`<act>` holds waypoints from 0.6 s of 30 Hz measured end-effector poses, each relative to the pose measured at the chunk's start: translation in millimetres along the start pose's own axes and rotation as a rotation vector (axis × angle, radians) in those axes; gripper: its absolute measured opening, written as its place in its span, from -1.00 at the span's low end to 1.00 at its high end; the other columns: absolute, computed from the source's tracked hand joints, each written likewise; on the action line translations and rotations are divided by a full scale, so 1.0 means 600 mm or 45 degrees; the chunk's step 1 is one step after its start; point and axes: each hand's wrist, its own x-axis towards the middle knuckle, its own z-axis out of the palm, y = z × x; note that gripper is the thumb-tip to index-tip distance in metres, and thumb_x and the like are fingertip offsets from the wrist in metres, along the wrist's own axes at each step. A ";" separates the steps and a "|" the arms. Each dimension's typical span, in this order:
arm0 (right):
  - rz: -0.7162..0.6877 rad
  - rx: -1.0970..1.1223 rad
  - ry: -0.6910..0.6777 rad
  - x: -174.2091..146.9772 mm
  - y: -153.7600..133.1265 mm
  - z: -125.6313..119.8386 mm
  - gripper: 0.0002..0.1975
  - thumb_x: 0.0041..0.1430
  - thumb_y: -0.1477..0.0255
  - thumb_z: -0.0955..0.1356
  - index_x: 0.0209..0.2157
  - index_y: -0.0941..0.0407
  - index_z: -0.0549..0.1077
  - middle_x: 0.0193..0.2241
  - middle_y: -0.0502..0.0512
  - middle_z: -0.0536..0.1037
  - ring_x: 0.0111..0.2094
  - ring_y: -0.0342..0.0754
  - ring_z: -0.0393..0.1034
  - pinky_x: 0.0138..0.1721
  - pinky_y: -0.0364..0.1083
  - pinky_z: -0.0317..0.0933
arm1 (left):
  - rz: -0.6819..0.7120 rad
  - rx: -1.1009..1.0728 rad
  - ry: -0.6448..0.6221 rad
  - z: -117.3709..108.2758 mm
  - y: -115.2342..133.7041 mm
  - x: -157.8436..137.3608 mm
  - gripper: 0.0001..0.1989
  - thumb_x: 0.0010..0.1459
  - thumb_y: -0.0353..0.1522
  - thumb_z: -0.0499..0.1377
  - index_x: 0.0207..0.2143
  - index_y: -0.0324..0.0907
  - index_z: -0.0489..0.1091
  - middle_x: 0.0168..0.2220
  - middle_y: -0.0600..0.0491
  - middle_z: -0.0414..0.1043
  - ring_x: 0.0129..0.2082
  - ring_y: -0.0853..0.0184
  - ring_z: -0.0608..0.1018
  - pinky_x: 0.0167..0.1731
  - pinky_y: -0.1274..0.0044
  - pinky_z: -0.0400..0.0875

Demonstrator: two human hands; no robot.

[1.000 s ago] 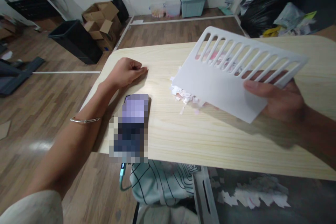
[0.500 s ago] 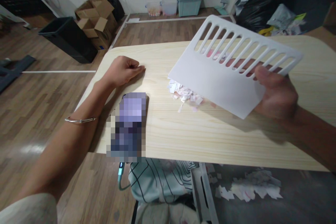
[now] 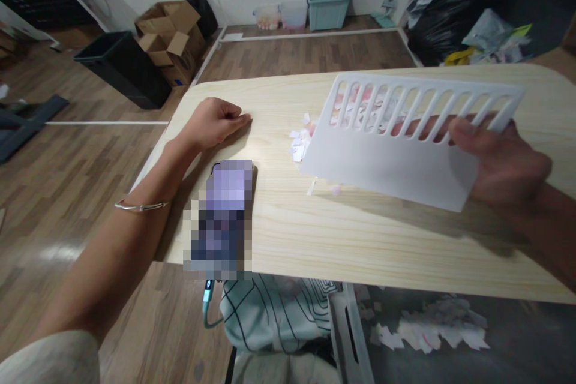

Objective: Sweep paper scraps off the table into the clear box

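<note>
In the head view, the right hand (image 3: pixel 504 159) gripped a white slotted plate (image 3: pixel 389 168) by its right end, the thumb pressed on the upper face and the other fingers wrapped underneath, partly visible through the slots. The plate was held slanted above the right half of the table (image 3: pixel 283 228), with its row of slots on the far side and its plain part toward the wearer; its shadow fell on the wood below. Paper scraps (image 3: pixel 299 147), white and pink, lay in a heap under and behind the plate, showing through the slots and past its left edge. Whether the plate touched them could not be told.

The left hand (image 3: pixel 216 123) rested on the table's left side, its fingers curled closed, well apart from the plate. A bracelet (image 3: pixel 141 207) circled that wrist. Near the forearm lay a device (image 3: pixel 229 186), blurred by pixels, with a cable (image 3: pixel 207 300) hanging close to its lower end.

Below the near edge were a patterned cloth (image 3: pixel 279 312) and, to its right, more pale scraps on a dark surface (image 3: pixel 400 366). Beyond the table stood a black bin (image 3: pixel 126 72), open boxes (image 3: pixel 175 42) and a teal tub (image 3: pixel 330 10).
</note>
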 end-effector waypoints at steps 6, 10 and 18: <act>0.080 -0.073 -0.074 0.007 0.006 -0.019 -0.59 -0.14 -0.02 0.65 -0.40 -0.03 0.66 -0.30 0.11 0.76 -0.26 0.25 0.71 -0.09 0.32 0.57 | -0.027 0.006 -0.012 -0.002 0.000 -0.001 -0.48 0.29 -0.16 0.17 -0.64 -0.09 0.02 -0.66 0.18 -0.10 -0.51 0.37 0.06 -0.35 0.36 -0.03; 0.082 -0.198 -0.103 0.014 0.008 -0.026 -0.54 -0.17 -0.09 0.64 -0.43 -0.03 0.65 -0.39 0.09 0.71 -0.39 0.15 0.64 -0.19 0.26 0.58 | -0.025 -0.021 -0.026 -0.002 0.000 -0.001 -0.51 0.28 -0.18 0.18 -0.64 -0.09 0.08 -0.67 0.18 -0.05 -0.52 0.38 0.09 -0.34 0.37 0.01; 0.163 -0.198 -0.145 0.028 0.007 -0.044 -0.56 -0.25 0.02 0.69 -0.49 0.00 0.59 -0.42 0.08 0.70 -0.55 0.04 0.52 -0.57 0.00 0.41 | 0.009 -0.040 0.035 0.001 -0.003 -0.001 -0.51 0.28 -0.22 0.21 -0.62 -0.07 0.04 -0.67 0.17 -0.06 -0.50 0.36 0.05 -0.37 0.34 0.00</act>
